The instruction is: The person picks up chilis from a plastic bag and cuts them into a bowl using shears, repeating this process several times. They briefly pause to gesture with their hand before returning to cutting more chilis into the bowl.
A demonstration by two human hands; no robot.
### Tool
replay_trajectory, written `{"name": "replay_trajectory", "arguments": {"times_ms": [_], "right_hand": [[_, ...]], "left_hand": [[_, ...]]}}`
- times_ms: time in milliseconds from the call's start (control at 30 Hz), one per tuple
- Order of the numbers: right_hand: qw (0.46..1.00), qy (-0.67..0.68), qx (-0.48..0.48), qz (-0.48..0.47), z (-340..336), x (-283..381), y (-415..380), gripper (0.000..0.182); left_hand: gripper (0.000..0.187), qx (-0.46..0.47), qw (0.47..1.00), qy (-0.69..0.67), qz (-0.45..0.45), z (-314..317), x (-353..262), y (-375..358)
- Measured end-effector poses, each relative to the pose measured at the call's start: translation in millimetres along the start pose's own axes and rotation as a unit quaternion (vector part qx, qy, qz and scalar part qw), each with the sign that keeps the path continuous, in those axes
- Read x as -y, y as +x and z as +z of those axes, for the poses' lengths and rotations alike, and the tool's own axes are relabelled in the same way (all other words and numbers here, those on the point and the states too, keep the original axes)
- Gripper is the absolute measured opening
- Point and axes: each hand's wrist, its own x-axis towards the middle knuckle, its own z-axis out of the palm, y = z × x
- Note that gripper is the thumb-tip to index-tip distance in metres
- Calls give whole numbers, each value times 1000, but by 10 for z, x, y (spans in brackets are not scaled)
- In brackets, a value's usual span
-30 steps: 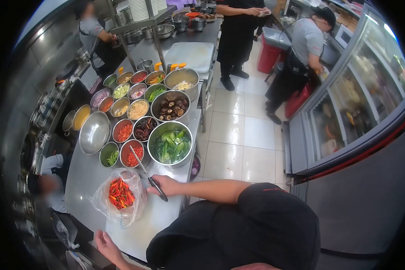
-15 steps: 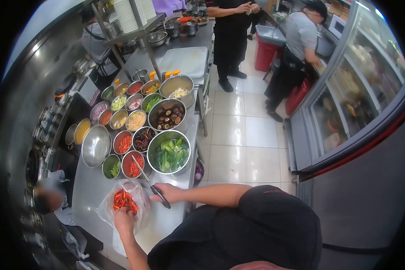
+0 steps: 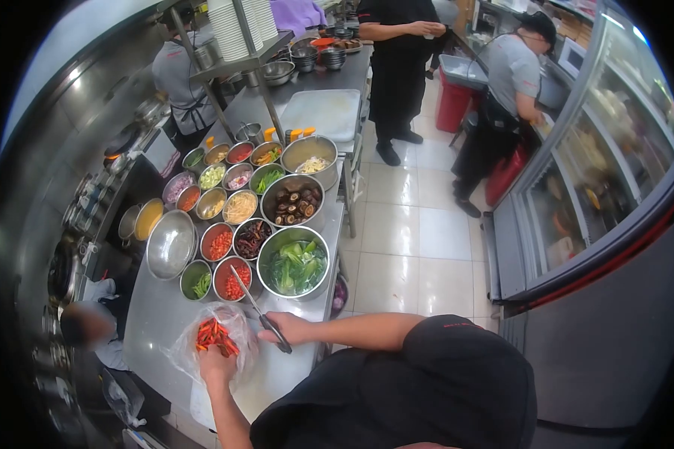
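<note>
My right hand is closed on the black handle of a pair of scissors, whose long blades point up and left over a metal pot of chopped red pieces. In front of me, my left hand reaches into a clear plastic bag. Its fingers are closed at the near edge of a heap of red chillies, their tips partly hidden among them. Under the bag lies a white cutting board on the steel table.
Metal pots of cut vegetables crowd the table, including leafy greens and mushrooms. An upturned-looking shiny bowl stands left. A glass-door fridge is at right. Several people are nearby, one across the table.
The whole view has shifted slightly, so the table and pots appear farther right and lower. Both hands keep their holds, the scissors still over the pot of red pieces.
</note>
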Motion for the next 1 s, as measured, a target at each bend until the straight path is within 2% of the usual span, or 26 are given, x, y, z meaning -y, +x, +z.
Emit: {"name": "replay_trajectory", "arguments": {"times_ms": [200,300,500,600,700,833,1000], "right_hand": [[998,57,-25,-20,35,-16,-12,41],[998,47,-28,-21,31,23,-47,41],[998,45,-38,-30,32,-2,-35,41],[998,38,-36,-29,20,17,-42,41],[998,40,-35,-29,20,8,-29,42],[997,61,-35,-29,26,1,-17,41],[999,35,1,4,-2,-17,4,38]], "left_hand": [[43,24,999,10,-39,-85,-63,57],[39,-24,999,40,-20,80,-12,105],[28,-21,999,-12,-22,-35,172,158],[26,-79,996,-40,-20,-75,222,140],[25,-102,995,-3,12,-13,253,156],[25,-91,995,9,39,17,219,131],[18,-139,990,-17,36,80,153,146]]}}
